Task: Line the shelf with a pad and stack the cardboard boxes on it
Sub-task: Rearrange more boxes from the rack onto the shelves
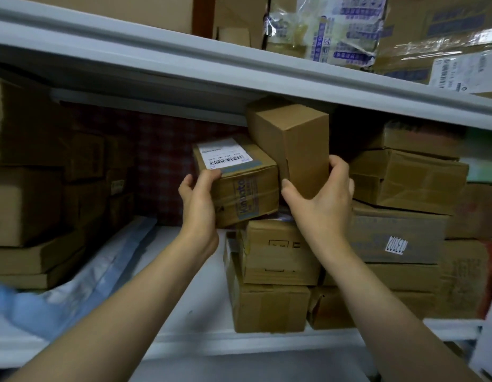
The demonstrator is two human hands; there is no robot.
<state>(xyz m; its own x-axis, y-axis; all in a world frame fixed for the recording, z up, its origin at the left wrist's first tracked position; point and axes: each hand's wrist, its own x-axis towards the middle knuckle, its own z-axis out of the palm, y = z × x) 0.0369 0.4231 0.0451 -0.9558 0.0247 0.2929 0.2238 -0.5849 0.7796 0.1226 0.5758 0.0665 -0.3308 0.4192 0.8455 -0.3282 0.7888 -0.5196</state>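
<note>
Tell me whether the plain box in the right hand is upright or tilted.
Tilted: the plain box leans left at its top, with the right hand gripping its lower end.

On my feed the labelled box (239, 186) is brown with blue print, and its label (224, 155) is white with a black barcode. The tall box (294, 142) is just plain brown. The shelf (200, 307) is whitish grey, the pad (73, 293) pale blue and white, and the cloth (162, 150) at the back is a dark red check.
</note>
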